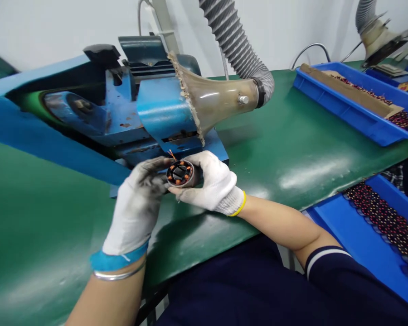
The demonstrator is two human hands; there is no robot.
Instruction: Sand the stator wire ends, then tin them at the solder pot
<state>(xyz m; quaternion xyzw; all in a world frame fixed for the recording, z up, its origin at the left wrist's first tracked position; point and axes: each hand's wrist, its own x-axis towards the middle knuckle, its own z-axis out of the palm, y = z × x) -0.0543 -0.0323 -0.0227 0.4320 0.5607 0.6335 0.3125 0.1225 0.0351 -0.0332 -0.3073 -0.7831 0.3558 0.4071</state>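
Observation:
A round motor stator (181, 174) with copper windings and an orange wire sticking up lies between my two gloved hands, its open end turned toward me. My left hand (138, 199), in a white glove with grey-stained fingers, has its fingertips on the stator's left side. Around the right side of the stator curl the fingers and thumb of my right hand (212, 181), in a white glove with a yellow cuff edge. Just behind both hands stands a blue belt machine (166, 108) with a translucent funnel (221, 99) at its right.
A grey ridged hose (238, 40) runs up from the funnel. On the green table (279, 149), a blue tray (343, 106) holds cardboard and small parts. Another blue tray (347, 240) with rows of parts is at the lower right. A second funnel (377, 38) hangs farther back.

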